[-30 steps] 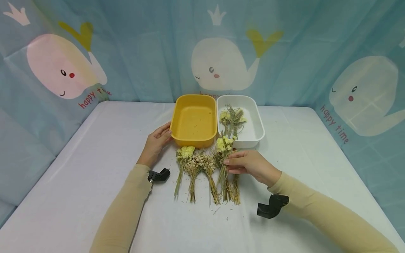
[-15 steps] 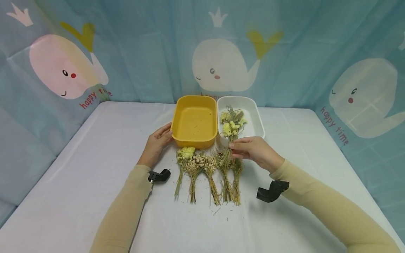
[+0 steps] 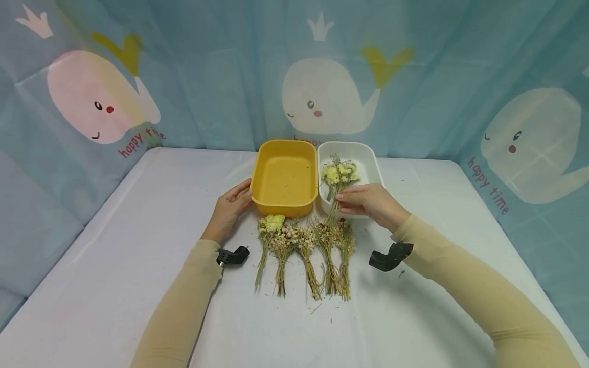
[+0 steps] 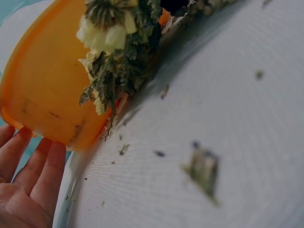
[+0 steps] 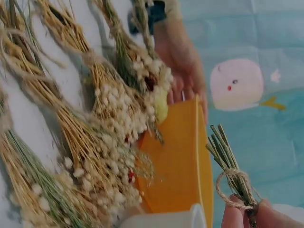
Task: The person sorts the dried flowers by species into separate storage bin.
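Note:
My right hand (image 3: pixel 375 203) pinches the stems of a small dried flower bunch (image 3: pixel 336 177), its pale yellow heads over the inside of the white box (image 3: pixel 368 161). In the right wrist view, thumb and fingers grip the green stems (image 5: pixel 231 164) beside a twine tie. Other flowers in the white box are partly hidden behind this bunch. My left hand (image 3: pixel 227 213) touches the left side of the yellow box (image 3: pixel 284 209). Seen from the left wrist, its fairly straight fingers (image 4: pixel 50 164) lie at the box's outer wall.
In front of the boxes lie several dried bunches: a yellow-headed bunch (image 3: pixel 270 225) at the left, then cream and brown ones such as the middle bunch (image 3: pixel 306 250). Plant crumbs dot the white tablecloth (image 3: pixel 294 327). A whale-print curtain (image 3: pixel 230 92) stands behind.
My right hand has lifted the yellow bunch from above the row of bunches and carried it forward over the white box. The left hand has stayed at the yellow box.

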A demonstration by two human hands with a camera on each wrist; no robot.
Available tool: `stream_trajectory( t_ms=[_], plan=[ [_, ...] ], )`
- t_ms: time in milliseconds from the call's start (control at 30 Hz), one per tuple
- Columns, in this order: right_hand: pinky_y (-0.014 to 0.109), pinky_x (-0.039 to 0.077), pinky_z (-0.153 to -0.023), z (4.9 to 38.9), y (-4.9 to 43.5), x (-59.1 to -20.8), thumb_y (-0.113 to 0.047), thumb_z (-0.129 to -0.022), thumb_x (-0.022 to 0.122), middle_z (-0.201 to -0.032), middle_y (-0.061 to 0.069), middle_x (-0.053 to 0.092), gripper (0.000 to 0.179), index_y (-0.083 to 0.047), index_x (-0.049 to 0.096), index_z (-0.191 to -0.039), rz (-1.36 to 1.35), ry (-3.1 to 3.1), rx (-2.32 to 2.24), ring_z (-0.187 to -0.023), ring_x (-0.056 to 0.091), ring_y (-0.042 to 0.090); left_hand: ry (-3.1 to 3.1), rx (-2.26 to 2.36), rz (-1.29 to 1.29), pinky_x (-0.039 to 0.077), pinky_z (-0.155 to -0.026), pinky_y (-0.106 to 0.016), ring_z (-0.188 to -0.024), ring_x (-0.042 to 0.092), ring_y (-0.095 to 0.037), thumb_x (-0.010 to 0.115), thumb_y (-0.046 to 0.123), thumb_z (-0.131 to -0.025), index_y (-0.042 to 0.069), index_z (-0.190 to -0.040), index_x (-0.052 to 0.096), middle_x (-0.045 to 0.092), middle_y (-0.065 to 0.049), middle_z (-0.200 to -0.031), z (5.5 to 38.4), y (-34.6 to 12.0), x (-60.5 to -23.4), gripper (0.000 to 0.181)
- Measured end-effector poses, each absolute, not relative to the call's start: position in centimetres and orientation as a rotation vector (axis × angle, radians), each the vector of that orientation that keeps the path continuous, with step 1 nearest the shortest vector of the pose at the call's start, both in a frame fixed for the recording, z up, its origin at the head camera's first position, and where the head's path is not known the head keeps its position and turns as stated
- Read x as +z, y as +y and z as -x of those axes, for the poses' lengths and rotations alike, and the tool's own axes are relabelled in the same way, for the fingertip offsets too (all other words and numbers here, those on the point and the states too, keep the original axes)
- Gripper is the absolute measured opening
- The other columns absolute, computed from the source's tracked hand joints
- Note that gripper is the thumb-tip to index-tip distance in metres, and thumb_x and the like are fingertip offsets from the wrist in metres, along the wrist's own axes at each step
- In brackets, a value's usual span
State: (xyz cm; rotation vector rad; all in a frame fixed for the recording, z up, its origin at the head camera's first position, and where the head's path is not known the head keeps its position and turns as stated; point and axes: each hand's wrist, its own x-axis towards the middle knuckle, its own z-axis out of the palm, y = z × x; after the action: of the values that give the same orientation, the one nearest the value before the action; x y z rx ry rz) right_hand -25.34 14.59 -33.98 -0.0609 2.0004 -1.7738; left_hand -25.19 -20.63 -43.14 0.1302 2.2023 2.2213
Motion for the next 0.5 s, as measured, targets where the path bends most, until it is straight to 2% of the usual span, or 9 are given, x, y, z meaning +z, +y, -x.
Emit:
stream_trajectory(
  t_ms=[233, 367, 500],
  plan=[
    [0.023, 0.063, -0.083, 27.1, 14.7, -33.8, -0.007, -0.100, 0.059, -0.096, -0.001, 0.074, 0.044, 0.014, 0.050, -0.137, 0.051, 1.999, -1.796, -0.077, 0.073, 0.006, 2.199, 2.222, -0.125, 0.053, -0.101, -0.016, -0.143, 0.044, -0.028, 0.059, 0.031, -0.101, 0.012, -0.155, 0.037, 0.040, -0.009, -0.159, 25.3, -20.8, -43.3, 0.061],
    [0.023, 0.063, -0.086, 27.8, 14.9, -33.7, -0.008, -0.100, 0.059, -0.094, -0.002, 0.073, 0.047, 0.014, 0.047, -0.140, 0.040, 2.001, -1.797, -0.077, 0.072, 0.005, 2.196, 2.226, -0.120, 0.053, -0.100, -0.015, -0.143, 0.043, -0.029, 0.059, 0.030, -0.101, 0.011, -0.154, 0.038, 0.040, -0.009, -0.158, 25.3, -20.8, -43.2, 0.060],
    [0.027, 0.059, -0.096, 28.3, 15.3, -33.7, -0.009, -0.100, 0.060, -0.091, -0.004, 0.072, 0.047, 0.013, 0.047, -0.140, -0.004, 2.000, -1.810, -0.079, 0.073, 0.006, 2.176, 2.232, -0.131, 0.052, -0.102, -0.017, -0.143, 0.043, -0.030, 0.059, 0.029, -0.101, 0.010, -0.154, 0.037, 0.039, -0.011, -0.159, 25.2, -20.7, -43.2, 0.061]
  ],
)
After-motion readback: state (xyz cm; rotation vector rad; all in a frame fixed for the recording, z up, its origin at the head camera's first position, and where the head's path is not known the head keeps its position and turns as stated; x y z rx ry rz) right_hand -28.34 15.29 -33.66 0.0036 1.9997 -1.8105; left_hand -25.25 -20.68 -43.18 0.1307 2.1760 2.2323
